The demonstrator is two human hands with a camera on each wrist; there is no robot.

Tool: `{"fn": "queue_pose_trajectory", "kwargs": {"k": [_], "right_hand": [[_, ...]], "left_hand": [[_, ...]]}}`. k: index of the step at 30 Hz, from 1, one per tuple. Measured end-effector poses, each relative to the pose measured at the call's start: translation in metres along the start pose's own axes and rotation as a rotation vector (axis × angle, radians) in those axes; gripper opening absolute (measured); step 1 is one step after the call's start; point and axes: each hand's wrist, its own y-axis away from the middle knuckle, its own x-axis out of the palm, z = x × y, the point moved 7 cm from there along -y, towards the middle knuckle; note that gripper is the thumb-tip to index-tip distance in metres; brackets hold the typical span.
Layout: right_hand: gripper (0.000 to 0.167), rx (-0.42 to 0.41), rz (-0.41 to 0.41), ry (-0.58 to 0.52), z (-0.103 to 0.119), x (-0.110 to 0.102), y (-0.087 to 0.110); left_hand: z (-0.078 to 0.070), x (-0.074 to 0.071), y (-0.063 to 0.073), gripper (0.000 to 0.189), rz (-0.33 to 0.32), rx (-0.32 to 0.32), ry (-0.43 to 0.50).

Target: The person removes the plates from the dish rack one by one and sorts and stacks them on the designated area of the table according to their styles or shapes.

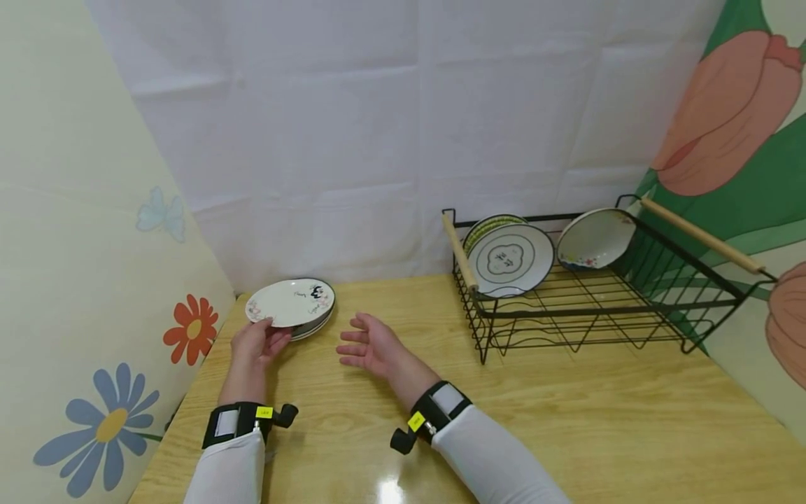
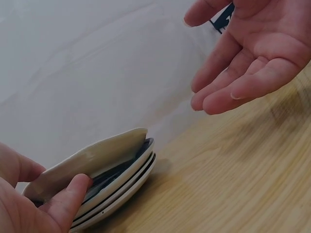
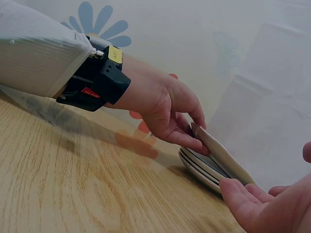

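My left hand point(image 1: 255, 343) pinches the near edge of the top plate point(image 1: 286, 301), a white one with small black and pink decorations. That plate is tilted, its near side lifted off the stack of plates point(image 2: 124, 182) beneath it, as the left wrist view shows. The thumb lies on one face and the fingers on the other. To the right of the stack, my right hand point(image 1: 374, 346) is held in the air with its fingers spread, holding nothing. Its palm faces the plates, and its fingertips are a short way from the stack.
A black wire dish rack point(image 1: 573, 308) with wooden handles stands at the right on the wooden table point(image 1: 352, 434). It holds a white plate with a dark rim point(image 1: 511, 260), a green-patterned plate point(image 1: 488, 227) behind that, and a flowered bowl point(image 1: 597, 240). A white cloth hangs behind.
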Motion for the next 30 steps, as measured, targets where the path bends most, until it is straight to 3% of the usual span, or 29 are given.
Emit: {"fn": "queue_pose_trajectory", "kwargs": {"k": [12, 23, 30], "right_hand": [[0.069, -0.003, 0.006, 0.017, -0.003, 0.001, 0.002], [0.068, 0.001, -0.007, 0.036, -0.005, -0.001, 0.0], [0.066, 0.0, -0.017, 0.043, -0.006, -0.002, 0.0]], "left_hand": [[0.0, -0.007, -0.005, 0.054, 0.009, 0.066, -0.199], [0.003, -0.013, -0.012, 0.047, -0.021, 0.137, -0.275], [0.01, -0.016, -0.018, 0.048, -0.037, 0.121, -0.285]]}}
